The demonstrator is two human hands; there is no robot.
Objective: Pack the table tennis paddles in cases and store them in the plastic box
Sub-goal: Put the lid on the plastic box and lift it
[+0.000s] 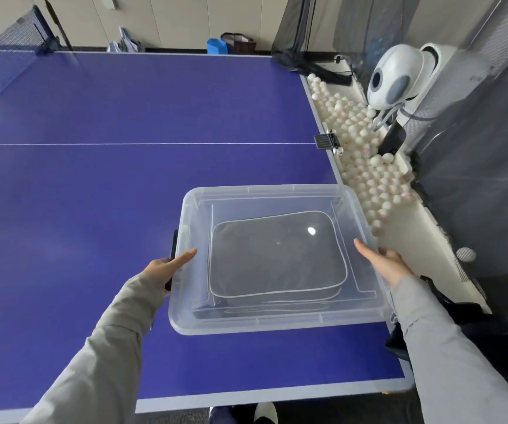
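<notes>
A clear plastic box (185, 313) with its transparent lid on sits near the right end of the blue table tennis table (93, 179). Through the lid I see a dark rectangular paddle case (277, 255) with light piping, lying flat on at least one more case beneath it. No loose paddle is in view. My left hand (167, 267) rests on the box's left side by the dark latch (174, 246), fingers extended over the lid edge. My right hand (384, 263) lies against the box's right edge, fingers stretched flat.
A trough full of white balls (359, 139) runs along the table's right end beside a white ball-feeding robot (396, 78) and dark catch netting (476, 148). The table net (5, 41) stands at far left. Bags (237, 42) lie on the floor by the wall.
</notes>
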